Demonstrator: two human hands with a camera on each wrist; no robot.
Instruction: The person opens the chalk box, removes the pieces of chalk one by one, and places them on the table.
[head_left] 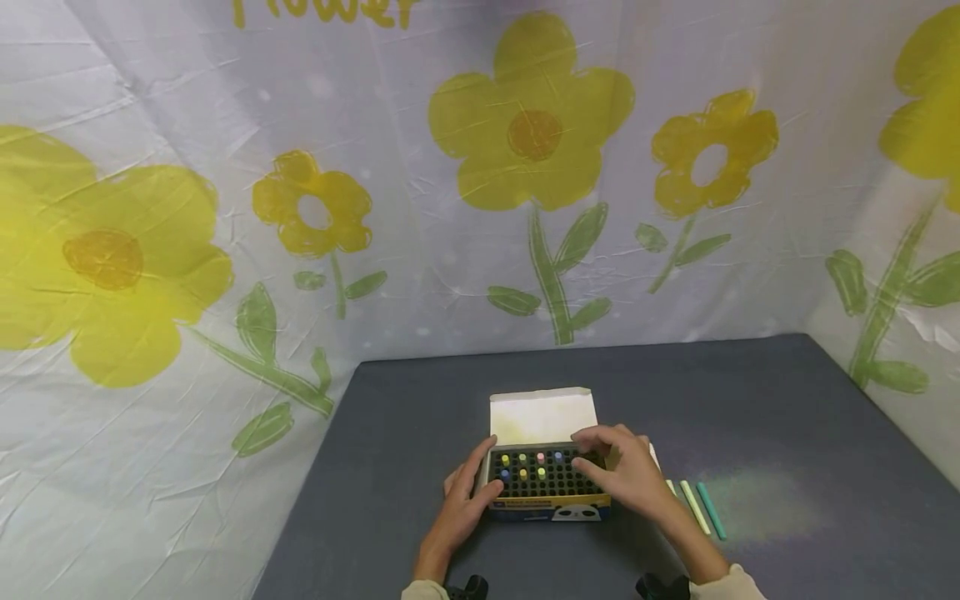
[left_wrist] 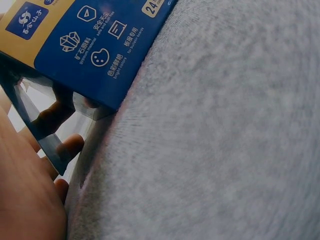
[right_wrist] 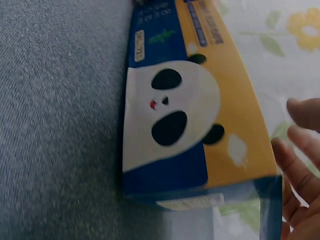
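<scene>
Now left hand (head_left: 459, 498) fingers curled on chalk box (head_left: 546, 505) side; right hand (head_left: 624, 472) fingers relaxed, spread over tray.

A dark grey table (head_left: 750, 400) stood against a white cloth backdrop (head_left: 420, 275) printed with yellow flowers (head_left: 532, 125) on green stems. On the table's near right part lay three loose chalk sticks: a teal one (head_left: 710, 510) farthest right, a pale green one (head_left: 694, 506) just left of it, and a third, mostly hidden.
</scene>
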